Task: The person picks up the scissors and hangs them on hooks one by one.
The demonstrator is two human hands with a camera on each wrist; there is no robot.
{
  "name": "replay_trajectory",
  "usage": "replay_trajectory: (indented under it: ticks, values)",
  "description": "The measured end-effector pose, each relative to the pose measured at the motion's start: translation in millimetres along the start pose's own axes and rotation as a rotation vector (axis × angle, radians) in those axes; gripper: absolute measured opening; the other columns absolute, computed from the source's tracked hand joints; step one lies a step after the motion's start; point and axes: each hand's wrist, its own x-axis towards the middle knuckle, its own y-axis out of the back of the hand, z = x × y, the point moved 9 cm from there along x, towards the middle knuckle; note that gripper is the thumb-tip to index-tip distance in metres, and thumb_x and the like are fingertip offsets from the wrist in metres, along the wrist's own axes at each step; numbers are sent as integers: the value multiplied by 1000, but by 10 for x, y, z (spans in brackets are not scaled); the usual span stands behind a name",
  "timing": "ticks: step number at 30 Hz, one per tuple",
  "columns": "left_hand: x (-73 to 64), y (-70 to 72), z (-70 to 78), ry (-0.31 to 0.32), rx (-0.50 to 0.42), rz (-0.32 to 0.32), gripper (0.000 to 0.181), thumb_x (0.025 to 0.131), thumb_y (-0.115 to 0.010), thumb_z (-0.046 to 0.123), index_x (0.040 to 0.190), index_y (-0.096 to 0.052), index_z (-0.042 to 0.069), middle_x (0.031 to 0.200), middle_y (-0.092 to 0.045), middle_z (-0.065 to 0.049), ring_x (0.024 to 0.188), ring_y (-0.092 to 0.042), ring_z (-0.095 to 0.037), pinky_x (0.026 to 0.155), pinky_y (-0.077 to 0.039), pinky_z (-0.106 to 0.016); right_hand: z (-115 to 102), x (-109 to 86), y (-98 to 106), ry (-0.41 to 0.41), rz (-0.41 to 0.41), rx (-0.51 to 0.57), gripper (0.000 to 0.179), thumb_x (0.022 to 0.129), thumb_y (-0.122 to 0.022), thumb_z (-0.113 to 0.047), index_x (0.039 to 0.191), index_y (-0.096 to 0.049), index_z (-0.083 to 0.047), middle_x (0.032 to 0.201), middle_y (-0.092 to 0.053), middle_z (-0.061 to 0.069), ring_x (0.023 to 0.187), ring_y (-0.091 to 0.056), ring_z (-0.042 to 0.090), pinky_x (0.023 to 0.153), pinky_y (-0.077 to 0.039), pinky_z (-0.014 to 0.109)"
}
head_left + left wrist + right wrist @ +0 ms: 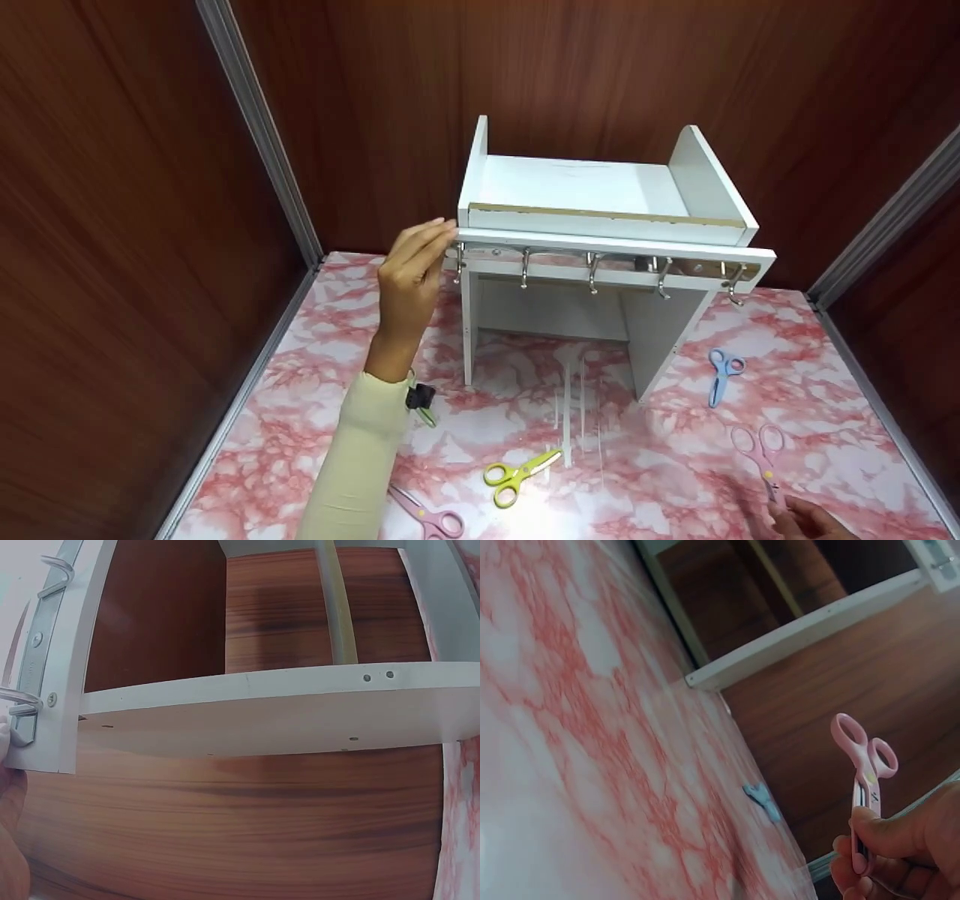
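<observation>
The left hand [411,270] grips the left end of the rail [615,264] fronting the shelf [577,187]. The right hand [811,520] pinches pink scissors [766,466] by the blade end, handles exposed, right of the yellow scissors [523,473].

So our table [337,330] has this red-and-white marbled top, kinda shiny, and the white rack [667,330] stands upright right on it. We've got yellow scissors [517,475] lying in front of the rack, blue scissors [721,375] just right of it, and mauve scissors [421,514] out front-left of it, partly cut off.
</observation>
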Motion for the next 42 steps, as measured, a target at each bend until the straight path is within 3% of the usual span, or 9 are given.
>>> replay_trajectory:
  ticks: [8,12,17,26,32,36,42]
  values:
    - [3,-21,14,-2,1,-12,18,87,-64,-1,102,-73,1,107,-69,-8,103,-61,-24,91,-51,-30,-55,-50,-59,-81,-13,-14,69,83,-65,-52,123,-56,3,82,-67,11,62,-59,9,47,-52,26]
    - [1,-25,14,-7,2,-19,18,87,-64,-1,102,-73,1,107,-69,-8,103,-61,-24,91,-51,-31,-149,-99,-35,-48,12,33,61,85,-65,-45,123,-57,3,73,-66,-3,58,-56,0,47,-51,22]
    - [7,-23,9,-12,8,-19,17,88,-63,-2,102,-73,1,107,-69,-8,103,-61,-24,91,-51,-31,-298,-159,5,54,56,101,51,88,-65,-33,120,-59,6,65,-59,-23,55,-55,-6,47,-50,17]
    - [7,-21,17,-2,13,-29,17,88,-63,-2,102,-72,0,107,-69,-9,104,-61,-24,92,-51,-31,-405,-193,-1,66,17,64,54,88,-64,-36,121,-58,6,68,-64,-15,56,-55,-6,48,-50,17]
    - [21,-28,24,2,20,-35,17,88,-63,-1,102,-73,1,106,-69,-9,105,-61,-21,92,-51,-31,-572,-256,66,179,114,209,29,84,-72,-16,106,-68,2,60,-59,-26,52,-59,-3,44,-48,15]
    - [33,-30,22,2,19,-38,17,88,-62,-1,102,-73,2,107,-69,-8,105,-60,-21,91,-51,-31,-624,-286,92,188,133,297,18,80,-76,-9,96,-72,-4,60,-62,-24,52,-60,-2,42,-49,15]
    - [28,-15,23,1,19,-39,18,88,-62,-1,103,-72,2,108,-69,-8,106,-60,-20,92,-51,-31,-668,-319,91,140,145,257,30,80,-77,-18,103,-70,0,59,-59,-27,52,-59,-3,42,-48,15]
